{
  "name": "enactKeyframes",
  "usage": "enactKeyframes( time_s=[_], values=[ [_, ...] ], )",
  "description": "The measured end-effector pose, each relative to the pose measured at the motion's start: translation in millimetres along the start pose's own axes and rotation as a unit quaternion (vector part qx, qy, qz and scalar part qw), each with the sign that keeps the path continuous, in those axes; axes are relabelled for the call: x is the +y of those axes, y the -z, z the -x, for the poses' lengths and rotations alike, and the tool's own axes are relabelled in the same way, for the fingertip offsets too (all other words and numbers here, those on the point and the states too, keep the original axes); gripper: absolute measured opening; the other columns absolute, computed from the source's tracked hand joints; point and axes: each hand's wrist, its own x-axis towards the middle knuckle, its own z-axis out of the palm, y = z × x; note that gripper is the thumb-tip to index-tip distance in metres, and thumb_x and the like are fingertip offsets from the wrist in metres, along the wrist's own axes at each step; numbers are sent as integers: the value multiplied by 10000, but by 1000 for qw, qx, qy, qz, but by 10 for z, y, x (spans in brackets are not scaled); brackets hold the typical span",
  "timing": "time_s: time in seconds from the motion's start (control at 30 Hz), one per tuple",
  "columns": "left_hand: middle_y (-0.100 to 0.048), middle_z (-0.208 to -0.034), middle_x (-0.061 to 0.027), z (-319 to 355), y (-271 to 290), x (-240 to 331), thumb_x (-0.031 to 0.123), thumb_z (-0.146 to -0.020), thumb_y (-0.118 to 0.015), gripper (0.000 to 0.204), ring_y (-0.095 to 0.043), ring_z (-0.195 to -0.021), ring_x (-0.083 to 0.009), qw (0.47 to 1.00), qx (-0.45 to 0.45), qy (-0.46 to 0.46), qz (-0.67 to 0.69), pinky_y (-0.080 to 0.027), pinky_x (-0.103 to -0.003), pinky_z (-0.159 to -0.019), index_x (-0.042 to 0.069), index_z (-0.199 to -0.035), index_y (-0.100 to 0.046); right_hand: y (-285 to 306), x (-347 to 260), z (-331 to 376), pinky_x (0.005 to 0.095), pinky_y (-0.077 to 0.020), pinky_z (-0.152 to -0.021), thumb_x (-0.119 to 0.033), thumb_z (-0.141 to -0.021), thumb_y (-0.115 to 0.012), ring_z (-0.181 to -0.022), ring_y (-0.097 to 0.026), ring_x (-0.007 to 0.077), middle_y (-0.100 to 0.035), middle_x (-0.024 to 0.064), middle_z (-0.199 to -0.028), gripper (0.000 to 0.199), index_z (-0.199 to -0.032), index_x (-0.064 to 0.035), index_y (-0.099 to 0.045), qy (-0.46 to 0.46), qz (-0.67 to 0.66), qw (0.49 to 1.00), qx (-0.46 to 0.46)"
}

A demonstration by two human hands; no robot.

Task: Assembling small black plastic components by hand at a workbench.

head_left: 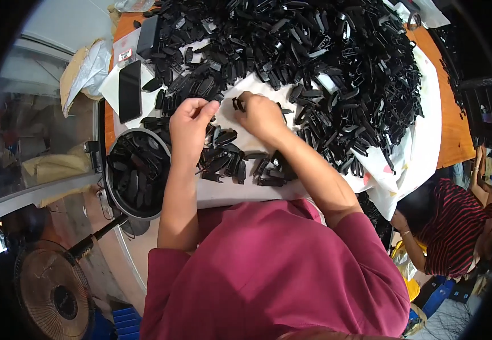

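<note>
Thumb and forefinger of my left hand are pinched together around a small black plastic part, mostly covered by the fingertips. Just to the right, my right hand has its fingers curled on another small black plastic part. The two hands are apart, over a bare patch of white cloth. A big heap of loose black plastic parts spreads beyond them and to the right. More such parts lie between my forearms, near the table's front edge.
A round bucket holding black parts stands left of my left forearm. Behind it lie a dark phone and a dark box. A fan stands at lower left. Another person in a striped shirt is at right.
</note>
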Motion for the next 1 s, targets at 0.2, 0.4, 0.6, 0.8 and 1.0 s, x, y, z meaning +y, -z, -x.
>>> enactKeyframes(
  time_s=[0.2,0.4,0.6,0.8,1.0],
  values=[
    [-569,-944,-13,197,-60,1,92,-858,-587,228,-509,-808,-74,932,-75,0,355,-394,-207,-762,22,-1072,-548,567,-134,332,198,-443,-525,-81,-902,-453,-690,-531,95,-539,38,-815,296,-1183,-8,-515,9,-498,867,-18],
    [-545,-1050,-43,280,-201,176,99,-860,-582,341,-530,-909,-111,964,-166,-94,184,-442,-248,-816,-3,-1178,-511,830,-204,567,147,-301,-402,-82,-893,-519,-523,-425,30,-560,3,-757,165,-1033,-9,-567,-28,-616,787,0],
    [-580,-972,-79,386,-243,271,50,-789,-644,278,-572,-844,-144,964,-93,-244,50,-458,-231,-739,-5,-1056,-590,985,-124,635,156,-243,-385,-38,-851,-573,-477,-384,11,-572,5,-755,51,-853,3,-604,-38,-602,797,-27],
    [-604,-957,-83,379,-236,280,52,-779,-654,284,-586,-793,-156,913,-72,-379,-133,-461,-227,-700,16,-1056,-603,928,-34,686,155,-289,-405,-44,-846,-582,-491,-416,25,-591,26,-836,62,-867,6,-610,-64,-612,787,-44],
    [-587,-1063,-38,531,-434,126,90,-859,-591,360,-525,-935,-80,959,-126,-104,234,-410,-215,-842,-33,-1189,-516,668,-122,716,174,-431,-493,-25,-853,-565,-586,-512,54,-548,61,-1008,81,-904,31,-593,99,-405,902,111]
  ],
)
